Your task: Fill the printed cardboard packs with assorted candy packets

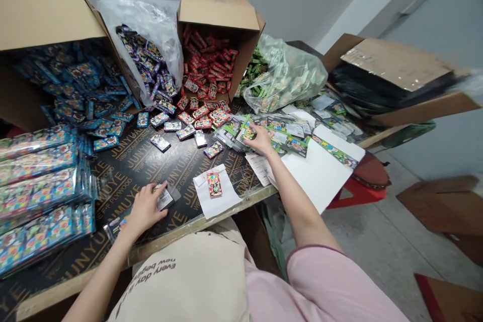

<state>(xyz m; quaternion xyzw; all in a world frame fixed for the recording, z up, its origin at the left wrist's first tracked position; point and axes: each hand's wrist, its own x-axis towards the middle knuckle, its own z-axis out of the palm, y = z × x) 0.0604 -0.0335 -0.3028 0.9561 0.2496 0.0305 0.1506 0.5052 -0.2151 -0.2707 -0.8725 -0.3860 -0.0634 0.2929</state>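
My left hand (146, 207) lies palm down near the table's front edge, thumb and forefinger spread. Under it is a flat clear-plastic packet (165, 200) with a barcode label. My right hand (260, 140) reaches over a spread of flat printed packets (296, 145), its fingers and thumb around the edge of one green-and-black packet (248, 132). Between my hands, a small red printed box (215, 184) rests on a white paper sheet (206, 206). Several small red and purple boxes (160, 143) lie loose beyond it.
Tipped cartons hold blue boxes (83, 78) and red boxes (207, 63). Plastic bags hold purple boxes (151, 63) and green boxes (256, 68). Filled long packs (41, 186) are stacked at left. White sheets (317, 176) overhang the table edge near a red stool (366, 176).
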